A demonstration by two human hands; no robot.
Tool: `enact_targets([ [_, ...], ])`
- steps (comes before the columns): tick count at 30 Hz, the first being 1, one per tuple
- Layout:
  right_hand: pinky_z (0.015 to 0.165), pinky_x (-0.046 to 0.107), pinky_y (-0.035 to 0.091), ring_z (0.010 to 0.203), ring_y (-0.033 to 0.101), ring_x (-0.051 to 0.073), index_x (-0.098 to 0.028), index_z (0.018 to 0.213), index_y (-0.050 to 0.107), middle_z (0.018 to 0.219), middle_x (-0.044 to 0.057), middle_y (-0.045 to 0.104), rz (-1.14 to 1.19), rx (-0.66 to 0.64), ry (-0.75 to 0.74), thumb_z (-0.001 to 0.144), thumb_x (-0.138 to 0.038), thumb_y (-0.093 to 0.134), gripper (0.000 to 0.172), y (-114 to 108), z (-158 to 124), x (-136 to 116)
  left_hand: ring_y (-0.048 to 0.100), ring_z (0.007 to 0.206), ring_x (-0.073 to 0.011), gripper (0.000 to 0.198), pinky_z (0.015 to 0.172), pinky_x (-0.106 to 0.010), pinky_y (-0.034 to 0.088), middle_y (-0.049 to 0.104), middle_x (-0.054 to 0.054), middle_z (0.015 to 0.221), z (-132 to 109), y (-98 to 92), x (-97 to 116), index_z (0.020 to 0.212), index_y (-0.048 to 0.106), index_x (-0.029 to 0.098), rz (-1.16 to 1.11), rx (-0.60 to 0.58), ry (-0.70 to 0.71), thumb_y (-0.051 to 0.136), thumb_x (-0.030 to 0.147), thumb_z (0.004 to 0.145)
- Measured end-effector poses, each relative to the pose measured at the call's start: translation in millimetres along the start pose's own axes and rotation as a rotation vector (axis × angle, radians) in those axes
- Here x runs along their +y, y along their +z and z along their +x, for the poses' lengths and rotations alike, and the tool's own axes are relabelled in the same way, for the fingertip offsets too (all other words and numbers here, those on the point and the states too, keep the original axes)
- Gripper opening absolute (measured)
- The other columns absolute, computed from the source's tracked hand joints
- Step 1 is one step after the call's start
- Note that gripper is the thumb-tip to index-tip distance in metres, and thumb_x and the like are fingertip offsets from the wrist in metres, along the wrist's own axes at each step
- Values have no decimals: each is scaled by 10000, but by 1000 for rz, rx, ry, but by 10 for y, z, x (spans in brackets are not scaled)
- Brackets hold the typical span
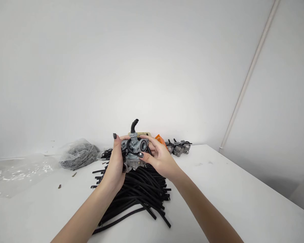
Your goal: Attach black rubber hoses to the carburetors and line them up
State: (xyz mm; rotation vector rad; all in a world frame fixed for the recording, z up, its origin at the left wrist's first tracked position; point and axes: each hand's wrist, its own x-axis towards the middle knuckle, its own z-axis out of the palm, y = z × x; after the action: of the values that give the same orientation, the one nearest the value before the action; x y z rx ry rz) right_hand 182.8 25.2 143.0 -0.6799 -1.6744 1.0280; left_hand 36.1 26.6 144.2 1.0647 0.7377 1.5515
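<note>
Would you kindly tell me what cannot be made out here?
Head view:
- underside of the carburetor, hidden by the left hand and right hand
- tan object, mostly hidden behind the carburetor
- orange object, partly hidden by the right hand
- bagged dark parts, blurred by the plastic bag

Carburetor (134, 152) filling the gap between left hand (115, 165) and right hand (160, 158), black rubber hoses (142, 192) piled beneath, bagged grey coils (78, 155) off left, more carburetors (177, 147) beyond, free tabletop (225, 189) rightward, white wall (116, 67) behind
</note>
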Motion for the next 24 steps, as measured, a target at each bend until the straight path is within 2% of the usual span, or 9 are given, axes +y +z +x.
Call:
enact_targets([
  [5, 1028, 399, 418, 1206, 505, 224, -286, 1382, 378, 1291, 84, 507, -32, -12, 14, 800, -376, 690, 667, 23, -41, -44, 621, 830, -221, 609, 683, -274, 529, 624, -38, 935, 3, 5, -33, 1039, 574, 258, -55, 34, -56, 523, 789, 746],
  [8, 1030, 415, 419, 1226, 486, 241, -323, 1391, 350, 1328, 73, 476, -74, 18, 8, 724, -334, 755, 781, 68, -59, -46, 619, 861, -232, 652, 727, -294, 529, 622, -52, 945, -6, 22, -26, 1091, 572, 246, -7, 70, -17, 512, 796, 745],
  [11, 980, 388, 460, 1202, 504, 238, -306, 1333, 398, 1317, 79, 482, -85, 54, -11, 699, -294, 767, 734, 98, -40, -15, 607, 928, -240, 679, 725, -281, 524, 620, -56, 995, -10, 27, -3, 1134, 564, 257, 72, 71, 29, 474, 810, 751],
  [15, 912, 351, 493, 1089, 584, 209, -268, 1240, 455, 1258, 79, 540, -66, 61, -23, 685, -259, 771, 639, 33, 11, -16, 603, 949, -272, 714, 600, -266, 526, 585, -78, 1129, 15, 1, 29, 1203, 536, 272, 90, -10, -3, 431, 816, 753],
  [17, 900, 355, 492, 1023, 617, 200, -257, 1235, 454, 1190, 74, 593, -93, 91, -5, 689, -275, 765, 629, -80, 43, -48, 600, 968, -299, 721, 546, -278, 536, 505, -91, 1268, 30, -18, 57, 1237, 514, 270, 102, -49, -17, 438, 801, 756],
  [20, 902, 366, 480, 992, 631, 207, -241, 1232, 460, 1127, 71, 633, -218, 230, 2, 655, -316, 784, 666, -388, 99, -88, 592, 1017, -326, 639, 589, -344, 589, 393, -91, 1381, 36, -47, 122, 1247, 502, 258, 100, -95, 7, 468, 719, 805],
  [24, 971, 371, 421, 1150, 550, 245, -211, 1206, 518, 1189, 96, 610, -529, 586, 21, 602, -346, 786, 675, -1027, 114, -23, 605, 1017, -336, 561, 644, -418, 615, 438, -117, 1320, 25, -72, 202, 1216, 507, 223, 63, -98, 28, 484, 639, 840],
])
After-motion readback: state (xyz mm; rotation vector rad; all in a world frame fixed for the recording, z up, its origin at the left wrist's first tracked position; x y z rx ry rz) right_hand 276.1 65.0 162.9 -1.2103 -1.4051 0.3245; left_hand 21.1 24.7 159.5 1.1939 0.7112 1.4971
